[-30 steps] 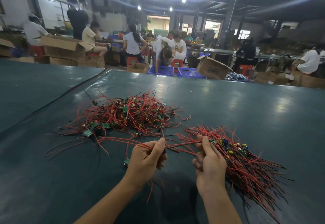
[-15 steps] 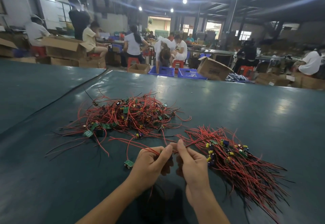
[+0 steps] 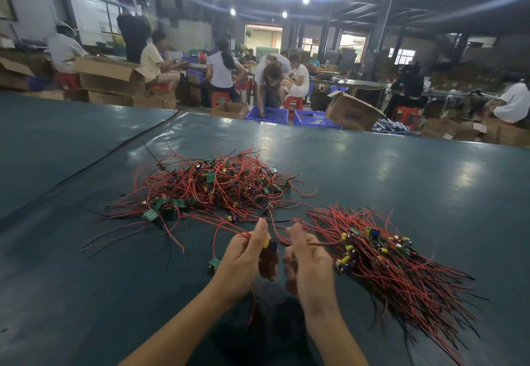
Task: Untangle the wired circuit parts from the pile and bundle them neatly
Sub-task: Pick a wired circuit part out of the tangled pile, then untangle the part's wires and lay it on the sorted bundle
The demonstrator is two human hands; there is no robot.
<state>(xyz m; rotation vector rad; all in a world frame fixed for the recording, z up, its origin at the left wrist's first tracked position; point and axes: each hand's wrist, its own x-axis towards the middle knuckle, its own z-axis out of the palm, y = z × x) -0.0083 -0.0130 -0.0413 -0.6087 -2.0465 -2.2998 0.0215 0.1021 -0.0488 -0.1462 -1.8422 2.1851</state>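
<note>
Left hand (image 3: 246, 261) pinches wired part (image 3: 271, 244); right hand (image 3: 309, 263) (blurred) unclear; blue crates (image 3: 268, 119) beyond.

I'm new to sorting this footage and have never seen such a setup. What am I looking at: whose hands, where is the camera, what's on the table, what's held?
There is no machine here: a person works with two bare hands. The single picture comes from a camera worn on their head, looking forward and down. On the dark green table lie a tangled pile of red-wired circuit parts, farther off, and a straighter bundle on the right. The left hand pinches one circuit part. The right hand is blurred by motion; a red wire runs out from it, but its grip is unclear.
</note>
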